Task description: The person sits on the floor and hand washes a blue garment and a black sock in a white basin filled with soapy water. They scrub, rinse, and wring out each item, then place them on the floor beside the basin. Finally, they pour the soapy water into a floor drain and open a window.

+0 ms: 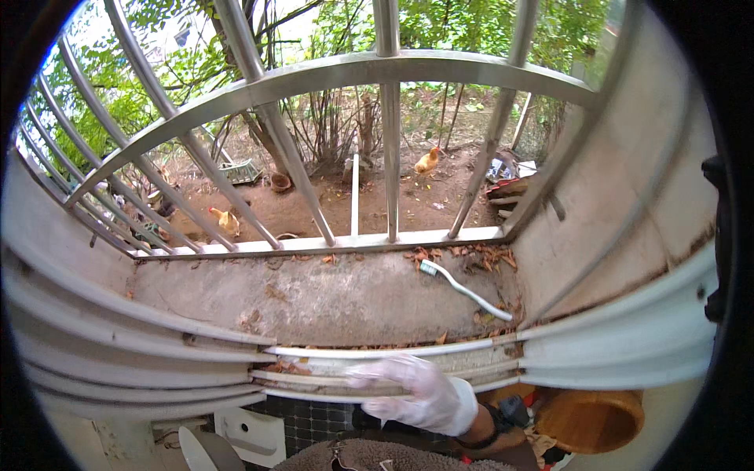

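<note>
My right hand (420, 396), in a thin see-through plastic glove, reaches in from the lower right over the dirty window track (314, 366). Its fingers point left, apart from the thumb, and I see nothing held in them. Whether the fingertips touch the track, I cannot tell. Beyond the track, a white toothbrush (463, 289) with pale green bristles lies slanted on the concrete sill (338, 294), its head toward the bars. Dry brown leaves (491, 257) gather at the sill's far right corner. My left hand is not in view.
Metal window bars (389, 149) close off the sill's far side. Outside, chickens (426, 161) stand on bare soil near trees. Indoors, a brown wooden tub (589, 420) is at the lower right, and a white basin (251, 436) at the lower left. White window frames (620, 337) flank the opening.
</note>
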Available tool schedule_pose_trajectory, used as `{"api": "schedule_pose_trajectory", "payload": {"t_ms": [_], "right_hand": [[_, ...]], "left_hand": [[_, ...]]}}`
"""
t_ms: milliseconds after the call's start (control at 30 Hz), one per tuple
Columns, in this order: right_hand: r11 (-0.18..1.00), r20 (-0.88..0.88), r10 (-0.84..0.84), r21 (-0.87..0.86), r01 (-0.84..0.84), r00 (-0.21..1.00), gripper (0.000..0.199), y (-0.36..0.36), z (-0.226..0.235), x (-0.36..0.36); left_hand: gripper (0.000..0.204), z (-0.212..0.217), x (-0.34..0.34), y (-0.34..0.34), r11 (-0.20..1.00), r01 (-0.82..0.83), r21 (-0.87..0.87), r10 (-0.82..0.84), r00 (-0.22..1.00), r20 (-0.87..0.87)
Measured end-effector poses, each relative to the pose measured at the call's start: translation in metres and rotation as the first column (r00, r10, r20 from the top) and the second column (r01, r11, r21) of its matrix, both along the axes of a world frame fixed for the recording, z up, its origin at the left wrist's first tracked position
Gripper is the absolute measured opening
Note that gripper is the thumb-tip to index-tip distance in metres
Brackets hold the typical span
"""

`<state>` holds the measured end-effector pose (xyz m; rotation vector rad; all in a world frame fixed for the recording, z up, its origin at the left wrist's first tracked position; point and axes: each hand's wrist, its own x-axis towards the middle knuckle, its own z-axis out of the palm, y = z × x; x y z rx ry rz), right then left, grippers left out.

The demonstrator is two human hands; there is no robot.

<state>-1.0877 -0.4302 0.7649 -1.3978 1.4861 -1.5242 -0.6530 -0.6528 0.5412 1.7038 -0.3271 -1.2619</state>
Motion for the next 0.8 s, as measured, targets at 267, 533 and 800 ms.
{"api": "schedule_pose_trajectory", "payload": {"t_ms": [267,533,800], "right_hand": [[0.96,0.598,-0.278,0.156,0.232,0.752,0.027,0.02,-0.019,-0.023],[0.921,0.432,-0.389,0.183,0.344,0.814,0.021,0.007,-0.034,-0.03],[0.922,0.19,-0.386,0.065,0.381,0.903,0.023,-0.001,-0.027,-0.03]], "left_hand": [[0.032,-0.003,-0.013,0.003,0.988,-0.149,0.029,0.144,0.981,0.132],[0.032,0.003,0.035,0.019,0.96,-0.278,0.031,0.262,0.934,0.244],[0.033,-0.001,0.129,0.055,0.902,-0.431,0.021,0.417,0.883,0.214]]}}
